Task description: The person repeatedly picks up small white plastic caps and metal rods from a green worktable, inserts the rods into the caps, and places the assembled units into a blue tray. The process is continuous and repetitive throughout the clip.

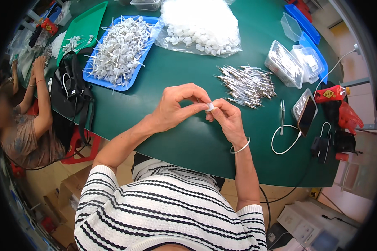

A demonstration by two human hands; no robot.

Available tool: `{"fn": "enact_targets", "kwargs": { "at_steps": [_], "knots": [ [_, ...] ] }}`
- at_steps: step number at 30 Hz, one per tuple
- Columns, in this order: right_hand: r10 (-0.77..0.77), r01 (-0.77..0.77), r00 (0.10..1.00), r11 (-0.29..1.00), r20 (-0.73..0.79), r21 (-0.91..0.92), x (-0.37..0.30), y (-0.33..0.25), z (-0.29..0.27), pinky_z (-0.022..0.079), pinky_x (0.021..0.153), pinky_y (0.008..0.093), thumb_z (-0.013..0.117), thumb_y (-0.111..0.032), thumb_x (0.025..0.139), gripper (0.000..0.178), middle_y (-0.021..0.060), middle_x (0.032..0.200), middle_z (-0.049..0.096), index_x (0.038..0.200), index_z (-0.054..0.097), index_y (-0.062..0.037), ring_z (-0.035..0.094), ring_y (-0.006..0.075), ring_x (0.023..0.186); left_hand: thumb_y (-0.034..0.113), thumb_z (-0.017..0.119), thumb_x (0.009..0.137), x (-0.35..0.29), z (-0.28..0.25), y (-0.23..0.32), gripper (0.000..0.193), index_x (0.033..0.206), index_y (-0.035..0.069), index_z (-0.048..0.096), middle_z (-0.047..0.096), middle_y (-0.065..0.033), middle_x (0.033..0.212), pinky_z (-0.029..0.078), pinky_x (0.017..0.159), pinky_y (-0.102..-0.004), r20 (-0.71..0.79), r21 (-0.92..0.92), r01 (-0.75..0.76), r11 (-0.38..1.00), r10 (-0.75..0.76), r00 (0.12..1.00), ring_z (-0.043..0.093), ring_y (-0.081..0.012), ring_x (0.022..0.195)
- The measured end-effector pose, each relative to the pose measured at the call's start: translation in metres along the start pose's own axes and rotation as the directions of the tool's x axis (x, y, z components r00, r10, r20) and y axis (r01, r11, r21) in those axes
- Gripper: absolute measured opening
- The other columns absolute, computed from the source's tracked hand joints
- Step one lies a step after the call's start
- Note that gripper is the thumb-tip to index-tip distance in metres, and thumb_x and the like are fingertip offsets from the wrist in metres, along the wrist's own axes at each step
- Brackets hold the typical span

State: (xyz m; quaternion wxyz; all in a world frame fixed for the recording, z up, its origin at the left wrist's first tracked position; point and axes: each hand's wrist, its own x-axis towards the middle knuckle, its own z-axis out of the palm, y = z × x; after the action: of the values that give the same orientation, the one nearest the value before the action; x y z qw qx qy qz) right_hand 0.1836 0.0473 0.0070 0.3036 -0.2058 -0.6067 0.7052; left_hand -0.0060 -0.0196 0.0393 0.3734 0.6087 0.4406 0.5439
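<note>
Over the green table, a small white plastic cap [210,107] is pinched between both my hands. My left hand [174,104] holds it with thumb and index finger, the other fingers curled above. My right hand [229,119] closes thumb and fingertips on its other side; whether a thin rod is also in those fingers is hidden. Beyond my right hand lies a loose pile of thin metal-tipped rods [247,85]. Past my left hand, a blue tray [122,88] is heaped with white-capped rods [119,50]. A clear plastic bag [199,16] of white caps lies at the far middle.
Tweezers [282,117], a white cable [276,142] and a phone [307,113] on a plastic box are at the right. Behind them stand lidded clear boxes [285,62] and a red bottle [331,93]. A black bag [73,85] and green tray [81,25] are left, near another person [31,121].
</note>
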Motion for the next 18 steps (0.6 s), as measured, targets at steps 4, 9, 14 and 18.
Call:
{"fn": "enact_targets", "kwargs": {
  "at_steps": [4, 9, 14, 18],
  "knots": [
    [0.038, -0.038, 0.999, 0.999, 0.037, -0.011, 0.0, -0.001, -0.002, 0.048, 0.066, 0.0226, 0.056, -0.015, 0.096, 0.018, 0.0023, 0.084, 0.06, 0.096, 0.065, 0.0006, 0.058, 0.0094, 0.073, -0.002, 0.067, 0.08, 0.007, -0.009, 0.011, 0.013, 0.092, 0.001, 0.064, 0.064, -0.0093, 0.092, 0.051, 0.067, -0.0273, 0.097, 0.26, -0.156, 0.953, 0.135, 0.986, 0.063, -0.0169, 0.08],
    [0.076, -0.08, 0.992, 0.996, 0.103, 0.037, -0.001, -0.001, -0.007, 0.048, 0.067, 0.0228, 0.056, -0.015, 0.096, 0.018, 0.0027, 0.08, 0.061, 0.093, 0.064, 0.0005, 0.058, 0.0089, 0.071, 0.0, 0.067, 0.08, 0.021, -0.012, 0.02, 0.011, 0.09, 0.002, 0.061, 0.063, -0.0095, 0.089, 0.05, 0.067, -0.0306, 0.261, 0.379, -0.362, 0.852, 0.277, 0.925, 0.062, -0.0222, 0.076],
    [0.119, -0.134, 0.975, 0.989, 0.186, 0.07, -0.003, 0.001, -0.013, 0.047, 0.068, 0.0234, 0.057, -0.018, 0.095, 0.02, 0.0035, 0.078, 0.061, 0.091, 0.064, 0.001, 0.057, 0.0087, 0.071, 0.007, 0.064, 0.085, 0.037, -0.018, 0.033, 0.007, 0.089, 0.002, 0.061, 0.063, -0.0076, 0.081, 0.05, 0.069, -0.0312, 0.481, 0.269, -0.019, 0.963, -0.117, 0.869, 0.062, -0.0194, 0.074],
    [0.168, -0.19, 0.951, 0.98, 0.261, 0.06, -0.004, -0.002, -0.014, 0.047, 0.069, 0.0228, 0.056, -0.017, 0.096, 0.021, 0.0032, 0.077, 0.061, 0.093, 0.064, 0.0013, 0.056, 0.0088, 0.071, 0.011, 0.064, 0.087, 0.04, -0.019, 0.025, 0.011, 0.091, 0.001, 0.062, 0.065, -0.0046, 0.081, 0.05, 0.069, -0.027, 0.55, 0.139, 0.217, 0.966, -0.257, 0.795, 0.061, -0.0116, 0.075]
  ]
}}
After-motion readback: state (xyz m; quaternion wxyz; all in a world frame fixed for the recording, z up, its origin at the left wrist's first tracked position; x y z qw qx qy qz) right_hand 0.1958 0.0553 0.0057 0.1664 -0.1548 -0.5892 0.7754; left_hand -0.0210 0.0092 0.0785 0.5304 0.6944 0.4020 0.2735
